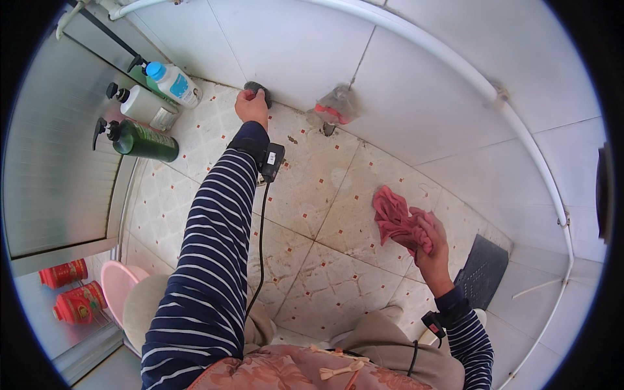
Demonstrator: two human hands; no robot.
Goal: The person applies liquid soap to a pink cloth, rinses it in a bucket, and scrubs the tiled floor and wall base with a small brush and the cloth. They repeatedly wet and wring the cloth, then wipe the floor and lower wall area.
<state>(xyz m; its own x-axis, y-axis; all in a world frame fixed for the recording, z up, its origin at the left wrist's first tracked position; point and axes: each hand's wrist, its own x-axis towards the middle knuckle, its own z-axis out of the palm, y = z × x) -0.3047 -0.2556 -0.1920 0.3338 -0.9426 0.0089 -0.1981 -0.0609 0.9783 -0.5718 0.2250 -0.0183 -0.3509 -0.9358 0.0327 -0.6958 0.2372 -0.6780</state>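
Observation:
My left hand reaches far forward to where the tiled wall meets the floor. Its fingers grip a dark grey scouring pad, which touches the foot of the wall; part of the pad is hidden by the hand. On the right, my right hand is closed around a crumpled red cloth, whose loose end hangs out past the fingers over the floor tiles. I cannot tell whether the cloth touches the floor. The tiled floor, with small red diamonds, shows brownish stains.
Pump bottles, including a green one, and a blue-capped bottle stand at the left. A plastic bag covers a pipe by the wall. A dark slotted mat lies right. A pink basin and red containers are lower left.

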